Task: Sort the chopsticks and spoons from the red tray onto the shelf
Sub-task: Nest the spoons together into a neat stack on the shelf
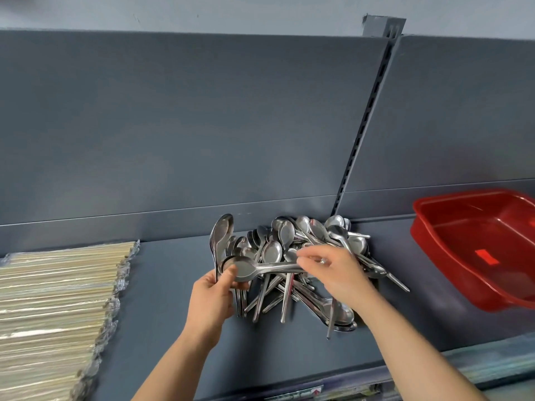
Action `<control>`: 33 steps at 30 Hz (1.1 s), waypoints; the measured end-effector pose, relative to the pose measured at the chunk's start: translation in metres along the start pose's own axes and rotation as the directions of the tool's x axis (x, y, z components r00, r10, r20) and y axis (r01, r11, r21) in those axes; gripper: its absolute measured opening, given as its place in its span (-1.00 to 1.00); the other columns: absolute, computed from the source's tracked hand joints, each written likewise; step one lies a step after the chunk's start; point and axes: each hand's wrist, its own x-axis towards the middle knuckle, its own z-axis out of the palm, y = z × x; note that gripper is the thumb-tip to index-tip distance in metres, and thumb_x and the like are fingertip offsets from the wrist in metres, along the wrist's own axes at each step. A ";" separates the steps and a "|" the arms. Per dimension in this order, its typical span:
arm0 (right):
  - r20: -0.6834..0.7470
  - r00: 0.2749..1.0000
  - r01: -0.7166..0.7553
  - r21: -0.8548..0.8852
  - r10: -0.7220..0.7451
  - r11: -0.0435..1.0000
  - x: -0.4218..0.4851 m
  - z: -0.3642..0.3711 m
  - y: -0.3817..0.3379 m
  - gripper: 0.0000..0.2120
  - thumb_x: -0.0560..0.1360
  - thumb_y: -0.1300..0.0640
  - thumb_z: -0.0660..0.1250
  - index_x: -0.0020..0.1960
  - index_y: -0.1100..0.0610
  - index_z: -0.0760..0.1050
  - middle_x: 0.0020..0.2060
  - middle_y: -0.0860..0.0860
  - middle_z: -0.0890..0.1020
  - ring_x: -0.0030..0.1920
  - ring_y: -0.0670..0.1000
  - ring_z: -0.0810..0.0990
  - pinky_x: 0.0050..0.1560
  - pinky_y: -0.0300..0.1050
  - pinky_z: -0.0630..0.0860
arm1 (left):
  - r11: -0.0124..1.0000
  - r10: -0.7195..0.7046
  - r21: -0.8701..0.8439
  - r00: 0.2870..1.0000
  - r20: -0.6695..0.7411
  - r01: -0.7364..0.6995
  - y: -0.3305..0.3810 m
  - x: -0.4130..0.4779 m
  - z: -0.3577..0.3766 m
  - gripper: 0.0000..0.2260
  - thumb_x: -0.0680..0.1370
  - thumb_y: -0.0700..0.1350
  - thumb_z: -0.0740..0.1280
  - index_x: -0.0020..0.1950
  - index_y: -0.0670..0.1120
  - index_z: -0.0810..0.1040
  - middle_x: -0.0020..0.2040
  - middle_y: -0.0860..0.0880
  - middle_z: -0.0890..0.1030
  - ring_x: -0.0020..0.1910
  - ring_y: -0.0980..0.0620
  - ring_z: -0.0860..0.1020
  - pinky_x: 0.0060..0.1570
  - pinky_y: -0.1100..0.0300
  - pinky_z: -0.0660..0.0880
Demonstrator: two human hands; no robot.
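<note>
Spoons (292, 250), shiny steel with oval bowls, lie in one tangled pile mid-shelf (168, 285), too many to count. My left hand (211, 296) grips several nested ones upright. My right hand (335, 273) pinches one level spoon (269, 268) by its handle. Pale wrapped chopsticks (58, 299) lie stacked at left, and one glossy red tray (440, 256) sits at right.

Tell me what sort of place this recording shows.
Probably a shop or stockroom: a grey metal shelf with a slotted upright, stacked packs of wrapped chopsticks, and a heap of steel soup spoons.
</note>
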 end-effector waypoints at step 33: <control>0.473 0.872 -0.362 0.446 0.128 0.818 -0.004 0.033 -0.017 -0.70 0.62 0.19 0.17 -0.29 0.12 0.37 -0.35 0.00 0.48 -0.45 -0.07 0.14 -0.50 -0.28 0.11 | 0.897 0.086 -0.441 0.992 0.097 -0.035 0.025 0.014 0.033 -0.56 0.59 0.12 0.21 0.25 -0.22 0.44 0.04 -0.16 0.65 0.01 -0.06 0.63 0.18 -0.03 0.51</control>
